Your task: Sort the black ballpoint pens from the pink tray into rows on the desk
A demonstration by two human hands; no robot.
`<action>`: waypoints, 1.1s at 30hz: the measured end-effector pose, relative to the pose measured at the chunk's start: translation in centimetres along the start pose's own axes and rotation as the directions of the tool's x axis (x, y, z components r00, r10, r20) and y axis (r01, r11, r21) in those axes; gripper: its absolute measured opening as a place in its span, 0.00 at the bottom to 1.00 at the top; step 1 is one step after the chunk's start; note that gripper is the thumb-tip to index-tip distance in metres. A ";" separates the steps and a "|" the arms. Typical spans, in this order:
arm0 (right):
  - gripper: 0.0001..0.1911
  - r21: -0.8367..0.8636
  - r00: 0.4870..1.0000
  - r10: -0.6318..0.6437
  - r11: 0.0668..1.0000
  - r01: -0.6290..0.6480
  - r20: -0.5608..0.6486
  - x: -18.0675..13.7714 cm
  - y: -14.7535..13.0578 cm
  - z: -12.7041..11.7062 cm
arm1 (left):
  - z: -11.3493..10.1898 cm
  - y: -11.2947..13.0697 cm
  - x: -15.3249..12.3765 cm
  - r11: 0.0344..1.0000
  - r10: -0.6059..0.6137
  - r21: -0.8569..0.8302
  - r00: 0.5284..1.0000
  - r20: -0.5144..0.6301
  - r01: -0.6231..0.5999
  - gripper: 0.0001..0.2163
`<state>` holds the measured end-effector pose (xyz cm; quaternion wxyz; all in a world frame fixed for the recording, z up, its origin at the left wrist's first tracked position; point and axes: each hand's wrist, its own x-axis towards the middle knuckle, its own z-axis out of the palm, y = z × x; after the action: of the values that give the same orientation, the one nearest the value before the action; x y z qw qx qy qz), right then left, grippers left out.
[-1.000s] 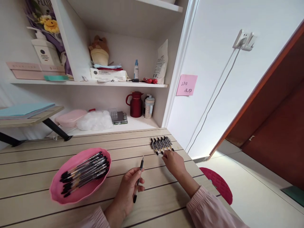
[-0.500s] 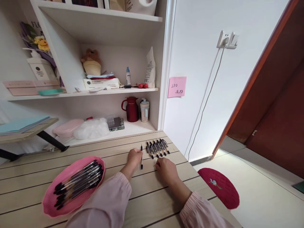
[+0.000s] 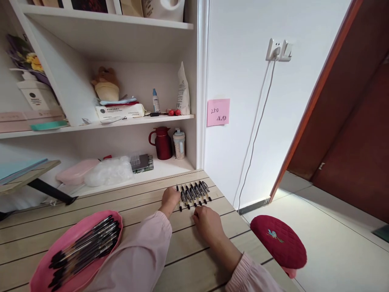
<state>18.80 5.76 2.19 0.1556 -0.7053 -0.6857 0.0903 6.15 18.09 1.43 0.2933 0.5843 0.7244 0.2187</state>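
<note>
Left hand grasping pen at left end of pen row, just beside neighbour. Right hand fingers curled, close to row's near ends; cannot tell if gripping anything. Row near far right corner of wooden tabletop; strip of wood between row and right edge. Pink tray, more pens inside, well left; broad wood stretch between tray and row, left forearm crossing. Red stool past right edge.
</note>
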 end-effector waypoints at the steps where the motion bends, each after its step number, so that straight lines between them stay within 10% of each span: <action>1: 0.09 -0.002 1.000 0.004 1.000 -0.004 0.003 0.0 0.1 0.0 | 0.1 0.1 0.1 1.000 0.003 0.011 1.000 0.003 -0.003 0.14; 33: 0.11 -0.048 0.997 0.044 0.998 -0.041 0.070 0.6 0.6 1.0 | -0.5 -0.6 -0.2 0.990 -0.109 -0.066 0.969 0.223 0.126 0.15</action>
<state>19.04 6.46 1.16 0.1130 -0.7194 -0.6776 0.1025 5.44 17.80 1.46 0.4069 0.5487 0.7117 0.1640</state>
